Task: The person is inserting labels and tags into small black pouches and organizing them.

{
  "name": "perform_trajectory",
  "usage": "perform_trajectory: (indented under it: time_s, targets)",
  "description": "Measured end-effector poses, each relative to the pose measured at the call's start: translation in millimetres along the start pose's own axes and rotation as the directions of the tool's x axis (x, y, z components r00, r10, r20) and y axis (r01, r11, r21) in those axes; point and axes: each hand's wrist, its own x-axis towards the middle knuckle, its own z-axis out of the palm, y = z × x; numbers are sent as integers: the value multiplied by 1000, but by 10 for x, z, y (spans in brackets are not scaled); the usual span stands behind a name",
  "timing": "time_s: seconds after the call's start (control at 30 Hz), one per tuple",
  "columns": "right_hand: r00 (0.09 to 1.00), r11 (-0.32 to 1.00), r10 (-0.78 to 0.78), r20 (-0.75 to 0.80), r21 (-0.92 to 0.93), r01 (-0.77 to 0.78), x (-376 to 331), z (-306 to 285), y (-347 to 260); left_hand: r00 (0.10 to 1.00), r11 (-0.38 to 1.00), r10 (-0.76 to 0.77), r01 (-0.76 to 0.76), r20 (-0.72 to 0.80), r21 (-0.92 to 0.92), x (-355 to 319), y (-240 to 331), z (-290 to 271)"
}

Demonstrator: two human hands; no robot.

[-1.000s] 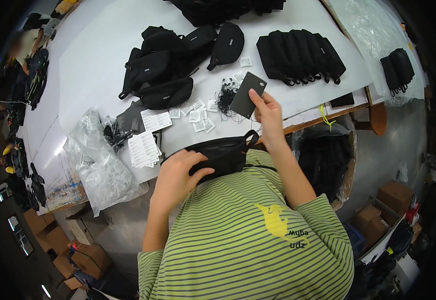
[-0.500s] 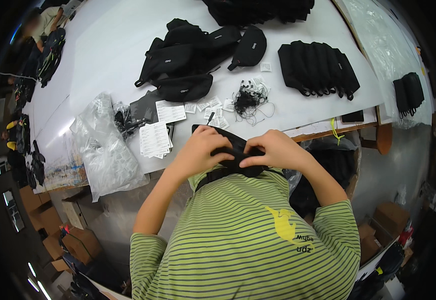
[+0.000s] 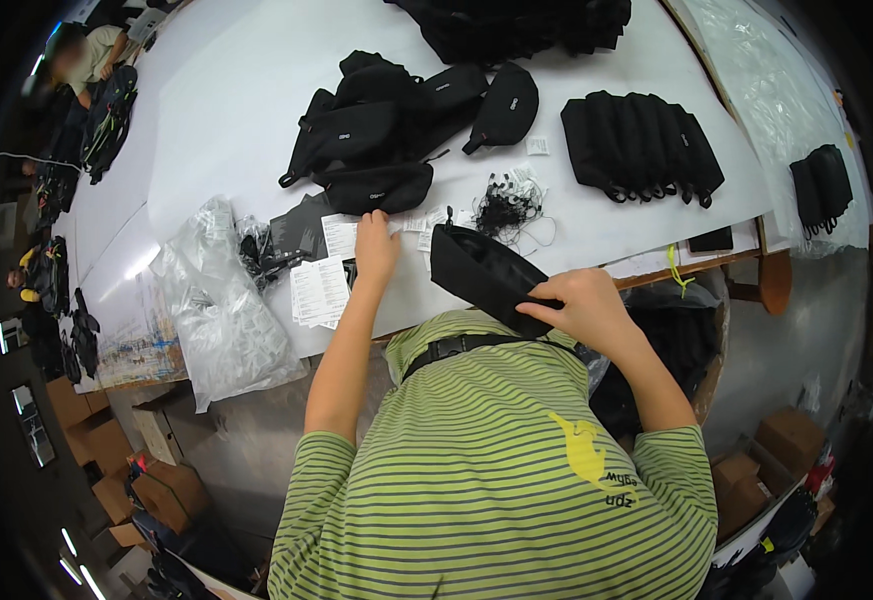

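- Hands apart. Right hand [image 3: 588, 306] clamped on a black pouch [image 3: 481, 270], thumb and fingers pinching its near right end.
- Pouch sits between the person's front and the table [image 3: 216, 110], over its near edge. Tilted, free end pointing far left. Can't tell how far its zip is open.
- Left hand [image 3: 376, 248] off that pouch, reaching far, left of it. Fingertips at the near edge of the pouch pile [image 3: 356, 130]. Can't tell if they touch or grip anything.
- White cards [image 3: 318, 290] just left of left wrist, dark cards [image 3: 299, 228] beyond them.
- Clear plastic bag [image 3: 221, 310] left of the cards, hanging over the near table edge.
- Tangle of black strings [image 3: 506, 205] on the table, just beyond the held pouch.
- Single pouch [image 3: 506, 105] at the right end of the pile, small white label [image 3: 537, 146] near it.
- Row of pouches [image 3: 641, 145] on the right, packed side by side, loops toward near side.
- Big black stack [image 3: 516, 25] at the far side, cut by the frame.
- Clear sheet [image 3: 746, 70] far right, small black stack [image 3: 820, 188] on it.
- Yellow tie [image 3: 676, 268] at the near right table edge.
- Black belt [image 3: 456, 347] with buckle across the striped shirt [image 3: 486, 450].
- Co-worker [image 3: 96, 60] far left, next to dark bags [image 3: 111, 120].
- Cartons [image 3: 171, 490] near left.
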Motion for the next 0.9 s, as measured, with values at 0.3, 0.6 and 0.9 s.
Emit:
perform_trajectory:
  time_s: [0.3,0.6,0.9]
  targets:
    - [974,920,-225,19,-325,219,255,-56,25,977,742,86,-195,-197,-642,-200,1210,-1047]
    - [906,899,-399,-143,-254,356,610,-190,-344,890,687,-144,-224,-432,-691,-368,1148,-1210]
    - [843,617,388,-372,785,62,646,173,-837,865,-545,-267,229,425,-807,-525,1084,-1148]
